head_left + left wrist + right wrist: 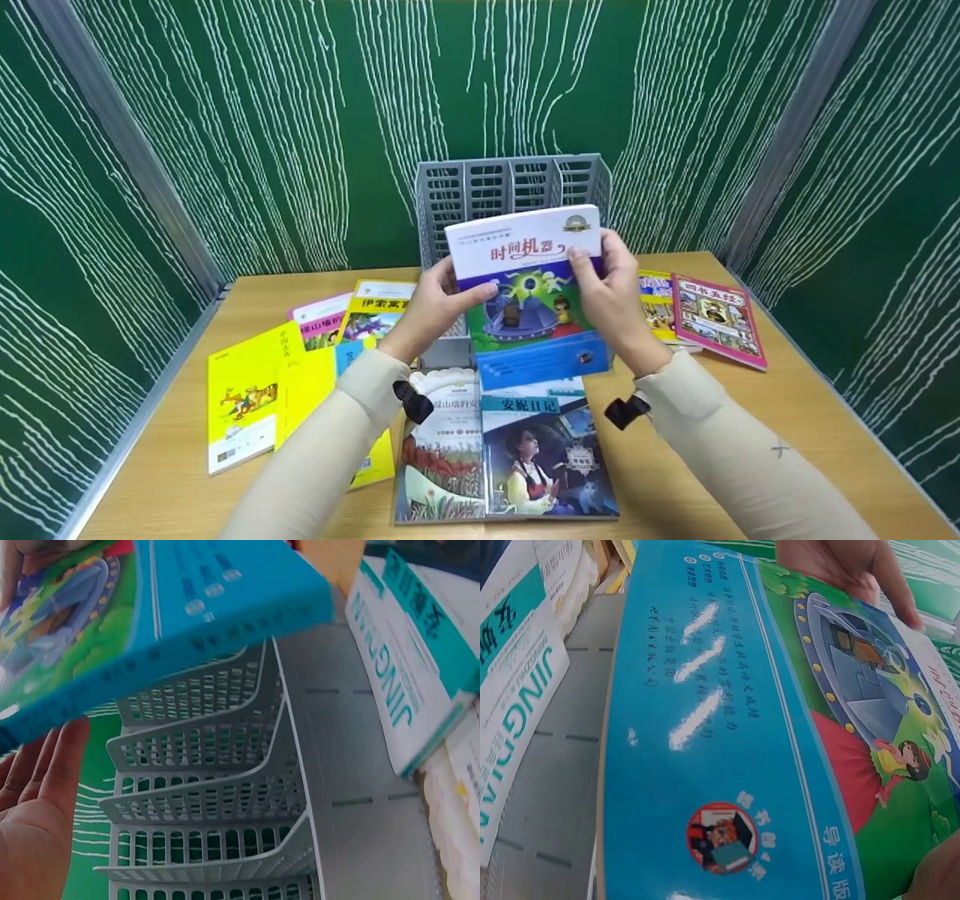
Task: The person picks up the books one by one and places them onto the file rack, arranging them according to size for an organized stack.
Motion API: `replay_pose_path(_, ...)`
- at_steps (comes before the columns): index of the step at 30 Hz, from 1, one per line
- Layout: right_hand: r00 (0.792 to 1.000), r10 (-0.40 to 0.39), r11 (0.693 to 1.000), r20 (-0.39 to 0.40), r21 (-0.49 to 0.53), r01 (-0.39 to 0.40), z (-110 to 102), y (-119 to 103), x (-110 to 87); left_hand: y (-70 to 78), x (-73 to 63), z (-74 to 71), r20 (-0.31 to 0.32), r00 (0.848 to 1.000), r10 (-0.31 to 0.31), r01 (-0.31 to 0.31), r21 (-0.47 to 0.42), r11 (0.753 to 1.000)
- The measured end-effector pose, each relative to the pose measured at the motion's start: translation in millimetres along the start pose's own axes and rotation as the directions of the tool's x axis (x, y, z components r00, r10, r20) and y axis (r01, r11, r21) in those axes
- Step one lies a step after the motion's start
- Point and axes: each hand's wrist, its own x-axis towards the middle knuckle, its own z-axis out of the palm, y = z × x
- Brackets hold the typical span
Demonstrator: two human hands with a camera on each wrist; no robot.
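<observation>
Both hands hold a picture-covered paperback [536, 356] up in front of a grey plastic file rack [442, 342]. My left hand [431, 311] grips its left edge, the thumb on the front cover and the fingers behind. At the right edge my right hand [611, 292] pinches it the same way. The cover has a white top with red lettering, a cartoon scene and a blue lower band [682, 690]. From the left wrist view, the blue bottom edge [225, 645] is tilted above the rack's slatted dividers [187, 799].
Below lie a white book with red flowers [435, 480] and a dark-covered book [536, 480], side by side. Several yellow and pink books, including a tiger-covered one [244, 405], spread on the left. A pink-bordered book [720, 319] overlaps another yellow one on the right. Green walls surround the table.
</observation>
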Motion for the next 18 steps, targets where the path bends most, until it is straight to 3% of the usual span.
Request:
replay_pose_path(5,1.0,-0.022,1.0,0.008,0.008,0.022,9.1,-1.7,-1.5,2.1,-0.8,4.9,-0.008,0.999,-0.042,0.042,-0.059,0.997)
replay_pose_path(12,0.999,-0.05,0.998,0.013,0.029,0.05,17.5,-0.8,-2.7,0.8,1.2,8.4,-0.016,1.0,-0.003,0.001,-0.15,0.989)
replay_pose_path(18,0.999,-0.04,0.999,0.015,0.034,0.039,17.8,1.2,-1.3,3.3,2.0,9.6,-0.054,0.998,-0.029,0.019,-0.184,0.983)
